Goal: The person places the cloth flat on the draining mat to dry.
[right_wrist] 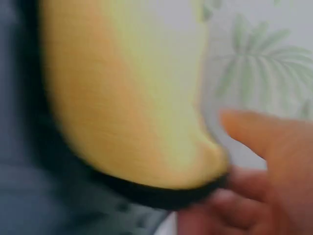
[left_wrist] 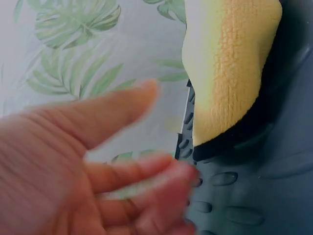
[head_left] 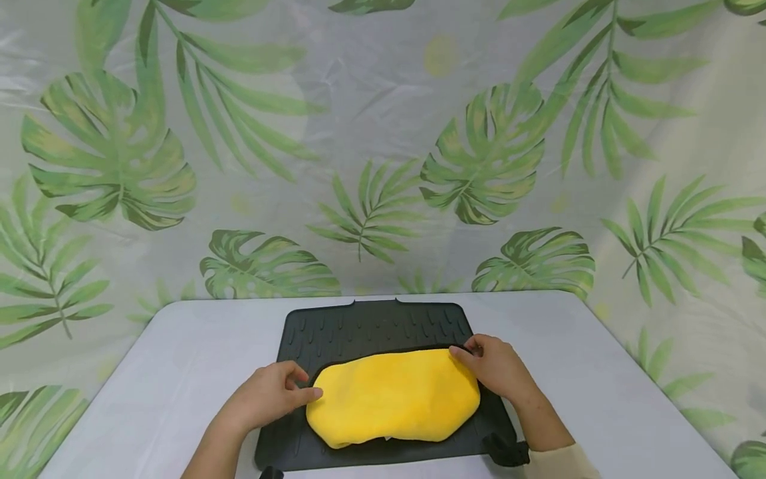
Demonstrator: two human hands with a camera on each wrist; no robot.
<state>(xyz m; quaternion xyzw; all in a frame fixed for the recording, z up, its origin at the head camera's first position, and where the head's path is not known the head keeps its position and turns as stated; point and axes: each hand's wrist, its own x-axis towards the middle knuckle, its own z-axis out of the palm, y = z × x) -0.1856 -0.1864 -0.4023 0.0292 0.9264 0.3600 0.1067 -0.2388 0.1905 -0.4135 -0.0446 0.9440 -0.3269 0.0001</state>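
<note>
So the yellow cloth pad (head_left: 391, 398) is over the ribbed dark mat (head_left: 377, 322) on a white bench (head_left: 574, 372). Left hand (head_left: 263, 399): grip spread by one end. Right hand (head_left: 499, 366): thumb and fingers apart at the other's corner.

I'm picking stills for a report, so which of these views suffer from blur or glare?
Head view: fairly sharp, the yellow fabric piece clear, some shine on the leaf-print backdrop at upper left; left wrist view: left hand blurred, fabric texture clearer; right wrist view: blurriest, right hand and dark trim soft, fabric washed out near the top.
</note>
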